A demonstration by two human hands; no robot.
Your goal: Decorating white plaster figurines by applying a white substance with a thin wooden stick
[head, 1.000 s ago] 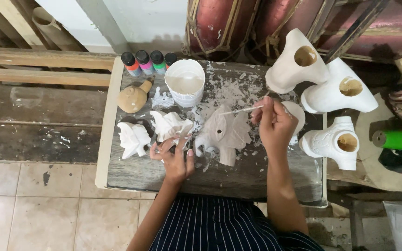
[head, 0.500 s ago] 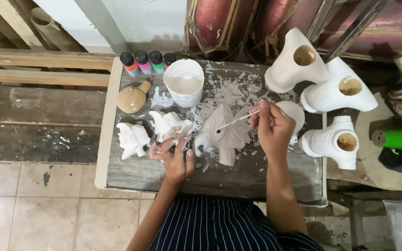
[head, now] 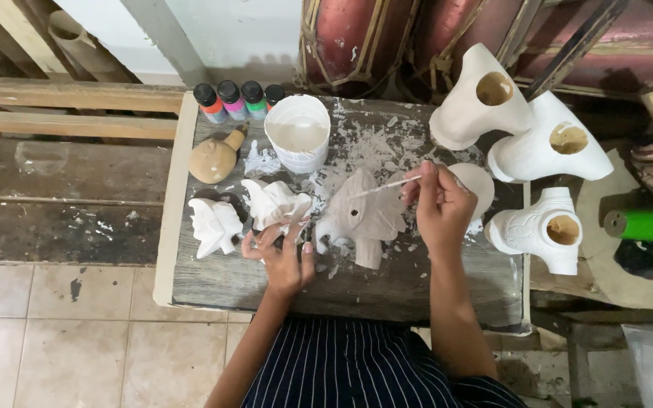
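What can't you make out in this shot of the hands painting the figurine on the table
Head view only:
- Brush tip: too small to tell whether it touches the grey figurine.
- Left hand fingertips: whether they grip the white figurine or merely rest against it is unclear.
- Round white piece: mostly hidden behind the right hand.
- Paint bottles: labels too small.
- Green cylinder: cut off by the right edge.

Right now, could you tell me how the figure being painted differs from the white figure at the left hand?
The grey figure is mostly bare clay colour; the white figure is fully coated. The grey one is larger. The right hand holds a brush to the grey one; the left hand touches the white one. Both rest on the splattered table.
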